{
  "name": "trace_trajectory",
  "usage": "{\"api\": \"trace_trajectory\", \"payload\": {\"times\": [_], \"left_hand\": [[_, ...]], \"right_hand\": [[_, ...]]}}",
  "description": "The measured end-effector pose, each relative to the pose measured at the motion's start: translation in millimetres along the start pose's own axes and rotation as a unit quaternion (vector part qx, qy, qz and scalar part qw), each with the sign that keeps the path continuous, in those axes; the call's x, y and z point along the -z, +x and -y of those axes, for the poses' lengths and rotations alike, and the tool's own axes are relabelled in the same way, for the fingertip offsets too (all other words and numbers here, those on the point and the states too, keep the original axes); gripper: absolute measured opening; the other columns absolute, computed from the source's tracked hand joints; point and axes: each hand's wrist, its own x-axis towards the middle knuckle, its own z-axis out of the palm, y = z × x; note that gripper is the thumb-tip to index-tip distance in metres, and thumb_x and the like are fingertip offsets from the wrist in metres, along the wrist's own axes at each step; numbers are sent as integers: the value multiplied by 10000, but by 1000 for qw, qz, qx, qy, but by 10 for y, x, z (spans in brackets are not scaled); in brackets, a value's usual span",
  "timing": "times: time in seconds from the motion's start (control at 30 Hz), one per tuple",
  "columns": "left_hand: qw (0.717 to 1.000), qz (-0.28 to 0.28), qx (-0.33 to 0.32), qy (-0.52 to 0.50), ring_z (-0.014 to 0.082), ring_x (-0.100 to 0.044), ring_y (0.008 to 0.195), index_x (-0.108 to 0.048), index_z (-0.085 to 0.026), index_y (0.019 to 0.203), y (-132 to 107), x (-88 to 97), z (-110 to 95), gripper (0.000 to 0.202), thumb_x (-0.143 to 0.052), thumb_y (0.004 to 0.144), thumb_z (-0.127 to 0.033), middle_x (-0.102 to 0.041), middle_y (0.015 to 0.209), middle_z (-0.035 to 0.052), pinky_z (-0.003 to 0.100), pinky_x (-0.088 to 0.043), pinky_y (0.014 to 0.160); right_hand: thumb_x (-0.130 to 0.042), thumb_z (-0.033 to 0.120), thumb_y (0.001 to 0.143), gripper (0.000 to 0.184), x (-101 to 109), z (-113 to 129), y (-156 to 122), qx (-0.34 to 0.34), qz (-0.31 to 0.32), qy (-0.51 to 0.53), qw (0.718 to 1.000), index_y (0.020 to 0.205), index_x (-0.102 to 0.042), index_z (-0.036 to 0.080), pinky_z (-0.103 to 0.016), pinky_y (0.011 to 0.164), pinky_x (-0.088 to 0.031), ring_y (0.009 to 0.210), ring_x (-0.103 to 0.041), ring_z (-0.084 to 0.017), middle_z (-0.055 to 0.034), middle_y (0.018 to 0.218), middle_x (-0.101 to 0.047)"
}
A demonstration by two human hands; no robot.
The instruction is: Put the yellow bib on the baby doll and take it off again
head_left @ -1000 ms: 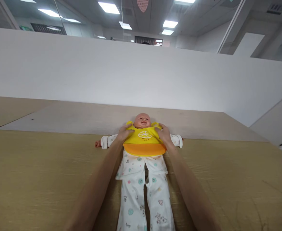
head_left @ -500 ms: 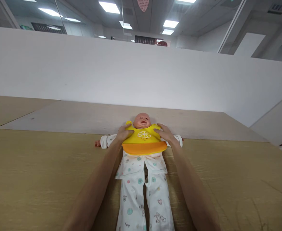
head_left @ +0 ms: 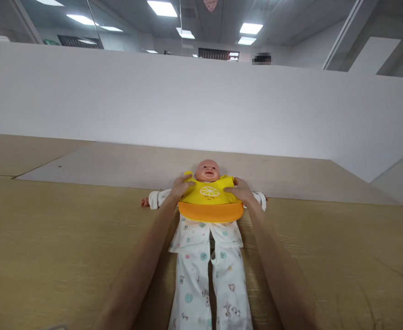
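A baby doll (head_left: 207, 170) in white printed pyjamas lies on its back on the tan table (head_left: 50, 238), head away from me. A yellow bib (head_left: 210, 201) with an orange pocket covers its chest. My left hand (head_left: 181, 187) grips the bib's upper left edge at the doll's shoulder. My right hand (head_left: 241, 190) grips the bib's upper right edge, fingers curled over it. Both forearms stretch along the doll's sides.
A white partition wall (head_left: 118, 101) runs behind the table. A paler board (head_left: 118, 165) lies across the table's far part. The doll's arms spread out to either side. Ceiling lights and glass panels show above the wall.
My right hand's fingers, stretched on the bib half a second ago, have curled onto its edge. The view has shifted slightly; the doll and bib stay in place.
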Motion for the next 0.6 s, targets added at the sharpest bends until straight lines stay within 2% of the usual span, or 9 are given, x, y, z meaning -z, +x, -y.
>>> {"api": "trace_trajectory", "payload": {"times": [0.13,0.27,0.37,0.5,0.6], "left_hand": [[1000,15,6,7,235,-642,862,-717,-171,906,25,14,-12,399,-730,508,-139,-719,875,49,316,-463,788],[998,46,34,-14,204,-630,691,-713,-158,895,11,26,-44,364,-723,532,-168,-703,723,38,310,-473,668],[996,58,49,-36,194,-634,693,-706,-160,870,-20,32,-63,328,-724,544,-183,-710,722,45,293,-480,643],[993,76,63,-64,207,-655,719,-696,-155,960,-59,41,-86,413,-719,548,-184,-721,752,57,298,-492,635],[990,90,69,-88,207,-659,708,-694,-145,970,-69,43,-95,433,-722,540,-183,-722,755,60,300,-492,633]], "right_hand": [[-692,183,550,396,-40,81,-45,-47,21,79,996,936,-612,147,-305,681,-539,803,-658,-204,-77,966,-693],[-693,167,557,427,-73,144,-92,-71,15,127,989,964,-567,181,-309,661,-553,793,-663,-205,-83,984,-682],[-678,176,576,488,-73,150,-106,-73,20,142,987,1041,-532,201,-308,661,-556,801,-663,-202,-80,1028,-664],[-657,199,596,630,-40,145,-107,-68,23,127,989,1198,-477,238,-270,614,-532,737,-652,-168,-50,1054,-654],[-659,222,595,523,-15,136,-87,-67,41,119,990,1106,-545,226,-260,621,-519,722,-647,-164,-25,954,-673]]}}
